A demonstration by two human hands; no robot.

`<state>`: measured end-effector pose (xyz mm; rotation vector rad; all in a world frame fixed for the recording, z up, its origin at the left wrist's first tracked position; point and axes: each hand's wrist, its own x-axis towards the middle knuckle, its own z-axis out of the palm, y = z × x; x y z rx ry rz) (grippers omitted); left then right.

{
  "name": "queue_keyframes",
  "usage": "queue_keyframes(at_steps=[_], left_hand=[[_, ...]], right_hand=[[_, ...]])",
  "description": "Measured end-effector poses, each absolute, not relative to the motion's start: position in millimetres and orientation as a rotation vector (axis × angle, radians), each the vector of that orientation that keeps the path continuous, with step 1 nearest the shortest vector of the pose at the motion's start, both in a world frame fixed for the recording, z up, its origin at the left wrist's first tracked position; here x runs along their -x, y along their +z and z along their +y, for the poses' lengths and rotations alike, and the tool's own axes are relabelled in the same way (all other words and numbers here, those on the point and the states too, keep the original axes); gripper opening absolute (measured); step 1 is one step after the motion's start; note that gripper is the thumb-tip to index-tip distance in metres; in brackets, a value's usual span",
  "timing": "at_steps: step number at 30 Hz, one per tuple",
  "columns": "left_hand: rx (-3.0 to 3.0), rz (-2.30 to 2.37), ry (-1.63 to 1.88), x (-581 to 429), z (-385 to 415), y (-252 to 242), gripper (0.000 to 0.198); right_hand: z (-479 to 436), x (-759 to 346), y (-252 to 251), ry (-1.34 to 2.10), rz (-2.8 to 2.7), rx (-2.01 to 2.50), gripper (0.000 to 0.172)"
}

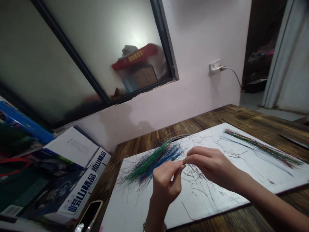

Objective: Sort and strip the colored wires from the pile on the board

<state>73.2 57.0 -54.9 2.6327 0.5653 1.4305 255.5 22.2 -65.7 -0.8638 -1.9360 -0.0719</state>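
Closest in, a left hand (164, 182) and a right hand (212, 164), fingers (175, 166) curled in a pinch, tips meeting on a tiny dark strand end (183, 164), too fine to see clearly. Beneath them, a white board (142, 209) on a dark wooden table (253, 119), strewn with stray wire strands (200, 183). Just beyond the fingertips, a tangled heap of thin blue and green wires (154, 164), splayed and unsorted. Farther along the board, a straighter, narrower band of red and green strands (263, 146), far tidier. Off the board's near left corner, a printed box (79, 193) and a phone (90, 216).
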Motion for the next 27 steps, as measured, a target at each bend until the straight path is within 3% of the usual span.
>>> queue_keyframes(at_steps=[9,15,21,27], left_hand=[[-2.525,0.653,1.338,-76.6,49.7,-52.5,0.013],[-2.665,0.932,1.093,-74.7,58.7,-55.6,0.019],[-2.789,0.902,1.128,-72.0,76.4,-71.2,0.018],[-3.036,0.681,1.209,-71.0,88.5,-79.9,0.023]], right_hand=[[23.5,-251.4,-65.8,-0.407,-1.889,0.735,0.022],[33.7,-249.1,-72.5,-0.213,-2.003,0.984,0.028],[42.5,-248.0,-73.9,-0.158,-2.069,1.094,0.014],[45.1,-254.8,-71.8,-0.041,-2.126,1.157,0.024]])
